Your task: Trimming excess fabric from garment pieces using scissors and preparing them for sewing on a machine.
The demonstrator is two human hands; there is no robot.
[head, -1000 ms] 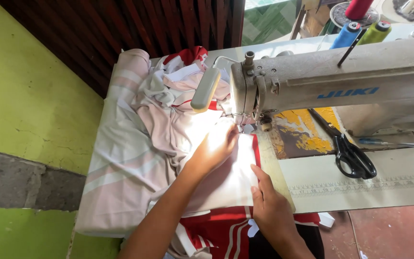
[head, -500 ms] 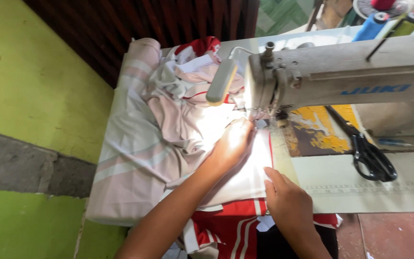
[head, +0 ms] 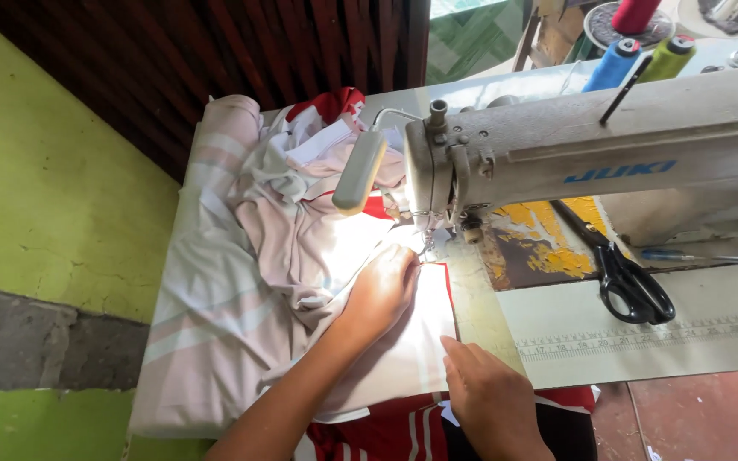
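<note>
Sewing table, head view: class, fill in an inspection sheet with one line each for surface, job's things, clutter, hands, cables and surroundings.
Surface: pale table with a printed ruler strip along the front; worn yellow patch under the machine arm.
Job's things: white fabric with red trim lies under the needle of the sewing machine; the lamp lights it.
Clutter: black scissors, a pen, bunched pale cloth, thread cones.
Hands: left hand flat on the fabric beside the needle; right hand with fingers on the fabric's near edge.
Cables: nothing seen.
Surroundings: green wall, dark wooden slats.
</note>
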